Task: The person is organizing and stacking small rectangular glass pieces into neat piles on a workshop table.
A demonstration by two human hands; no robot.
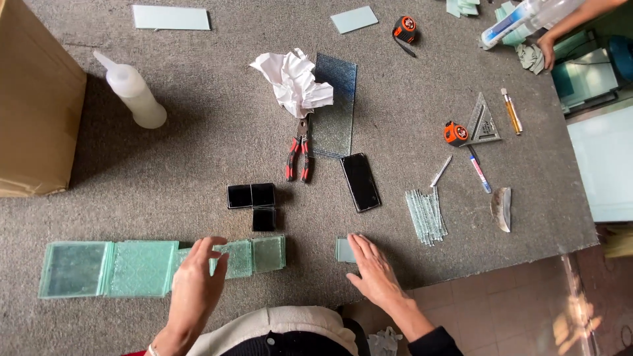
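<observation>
— While the left hand (196, 280) lies flat and loose on the row of green glass tiles (142, 267), what is the right hand (374, 270) doing?

— It rests open too, fingertips on one small glass tile (343, 250) near the table's (198, 145) front edge — neither hand grips anything.

— How would those tiles handle?

— Stiff, smooth and brittle, I'd judge; the cut edges look sharp. Best taken by two opposite edges, thumb and fingers, not slid by the face.

— Beyond them?

— Three black square tiles (252, 201), then a dark phone (361, 182), a bundle of thin glass strips (426, 215) and red-handled pliers (299, 157). Farther off — crumpled white paper (293, 80) on a textured glass pane (335, 105), a white squeeze bottle (134, 94), an orange tape measure (405, 28).

— Anyone else?

— Another person's hand (546, 47) at the far right corner, by a spray bottle (521, 18).
</observation>
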